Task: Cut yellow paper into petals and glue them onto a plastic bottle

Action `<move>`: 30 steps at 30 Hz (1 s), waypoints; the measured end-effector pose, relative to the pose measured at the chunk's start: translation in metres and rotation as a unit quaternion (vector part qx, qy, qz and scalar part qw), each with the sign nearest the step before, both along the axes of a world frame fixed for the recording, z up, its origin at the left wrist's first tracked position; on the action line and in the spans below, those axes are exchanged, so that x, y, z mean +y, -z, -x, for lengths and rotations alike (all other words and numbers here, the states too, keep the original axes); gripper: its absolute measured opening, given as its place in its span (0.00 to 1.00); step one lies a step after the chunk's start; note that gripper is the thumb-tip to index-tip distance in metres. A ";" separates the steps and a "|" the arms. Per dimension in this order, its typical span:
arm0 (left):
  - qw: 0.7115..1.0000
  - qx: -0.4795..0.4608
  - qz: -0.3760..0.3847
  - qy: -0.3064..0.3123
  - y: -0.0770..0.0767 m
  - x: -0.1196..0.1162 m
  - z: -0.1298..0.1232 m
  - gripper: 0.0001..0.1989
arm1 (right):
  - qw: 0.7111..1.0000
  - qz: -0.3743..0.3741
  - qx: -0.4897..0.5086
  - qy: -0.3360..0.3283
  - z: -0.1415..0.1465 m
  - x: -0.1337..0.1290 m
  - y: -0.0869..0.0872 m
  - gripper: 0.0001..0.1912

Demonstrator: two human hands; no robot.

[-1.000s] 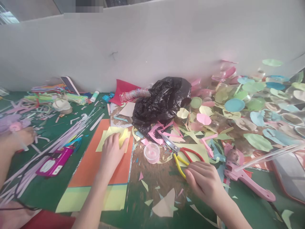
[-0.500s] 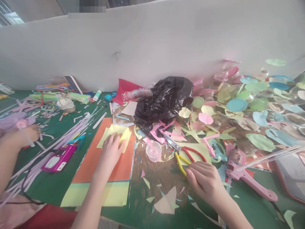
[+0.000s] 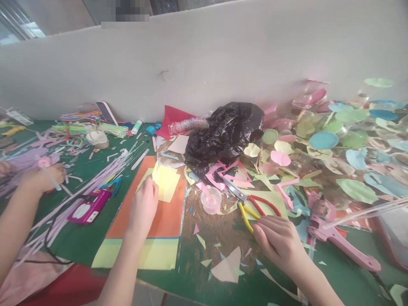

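My left hand [image 3: 145,205] pinches the left side of a bright yellow piece of paper [image 3: 167,180], one end of it lifted. Beneath lies an orange sheet [image 3: 127,219] on top of a larger pale yellow one [image 3: 137,255]. My right hand [image 3: 280,240] is closed round the handles of a pair of scissors [image 3: 242,196], one handle red and the other yellow. The silver blades point away from me, among pink paper offcuts [image 3: 219,174]. A small clear round tub [image 3: 211,200] stands just left of the scissors.
A black plastic bag [image 3: 226,131] lies at the back. Coloured paper discs and clear cups [image 3: 350,140] pile up at the right, near a pink glue gun [image 3: 344,246]. A magenta device [image 3: 91,206] and pale strips lie left, where another person's hand [image 3: 52,178] works.
My left hand has drawn back slightly and lifted part of the yellow paper from the orange sheet. My right hand stays on the scissors. The view has shifted a little left.
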State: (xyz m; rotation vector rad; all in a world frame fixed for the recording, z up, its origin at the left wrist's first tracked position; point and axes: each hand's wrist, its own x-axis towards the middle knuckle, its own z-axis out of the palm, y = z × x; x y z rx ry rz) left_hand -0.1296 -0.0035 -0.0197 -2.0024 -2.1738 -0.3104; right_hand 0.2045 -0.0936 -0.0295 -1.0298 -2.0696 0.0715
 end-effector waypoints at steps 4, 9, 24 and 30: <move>0.998 0.047 0.025 0.028 0.002 -0.005 -0.003 0.17 | 1.000 0.005 0.003 -0.004 0.000 -0.001 0.003 0.21; 0.993 0.072 -0.052 0.071 -0.003 -0.009 -0.002 0.19 | 1.000 0.012 0.015 -0.005 0.000 0.000 0.002 0.21; 0.849 0.000 -0.297 0.436 -0.036 -0.123 -0.085 0.11 | 0.788 0.504 0.349 -0.053 0.061 -0.042 -0.047 0.33; 0.892 -0.026 -0.268 0.363 -0.026 -0.073 -0.028 0.14 | 0.846 0.469 0.154 0.202 0.041 -0.029 -0.018 0.25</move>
